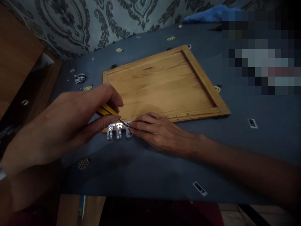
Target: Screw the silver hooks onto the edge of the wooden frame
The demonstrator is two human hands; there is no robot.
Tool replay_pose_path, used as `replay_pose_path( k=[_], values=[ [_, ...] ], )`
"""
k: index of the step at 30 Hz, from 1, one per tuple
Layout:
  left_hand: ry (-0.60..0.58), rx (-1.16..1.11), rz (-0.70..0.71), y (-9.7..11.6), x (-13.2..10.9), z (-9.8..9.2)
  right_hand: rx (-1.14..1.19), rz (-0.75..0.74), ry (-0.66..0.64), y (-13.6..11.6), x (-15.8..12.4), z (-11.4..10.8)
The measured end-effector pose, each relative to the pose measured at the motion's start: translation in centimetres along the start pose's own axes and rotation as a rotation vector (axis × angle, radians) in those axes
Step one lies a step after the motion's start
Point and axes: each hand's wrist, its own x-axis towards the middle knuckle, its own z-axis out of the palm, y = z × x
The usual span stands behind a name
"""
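In the head view, my left hand (89, 110) is closed round the yellow and black handle of a screwdriver (108, 110). Its dark shaft slants down to the right, the tip at a metal hook (128, 131). My right hand (157, 131) lies over the near edge of a framed wooden board (150, 84), its fingertips together against that hook and partly hiding it. Two more silver hooks (119, 131) hang side by side along the same edge, left of the fingers. Small dark holes dot the near edge right of my right hand.
The board rests on a table with a dark blue-grey cover (141, 175). A small heap of metal hooks (80, 78) lies beyond my left hand. Blue cloth (211, 14) sits at the back by the patterned wall (105, 18). Wooden furniture (21, 50) stands at the left.
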Motion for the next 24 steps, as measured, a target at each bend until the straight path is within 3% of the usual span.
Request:
replay_pose_path(
  k=[17, 24],
  values=[
    [0.065, 0.057, 0.003, 1.6, 0.2, 0.4, 0.010, 0.028, -0.036, -0.2, 0.1, 0.0],
    [0.062, 0.005, 0.003, 0.7, -0.4, -0.2, 0.022, 0.008, 0.033, 0.0, -0.1, 0.1]
  ],
)
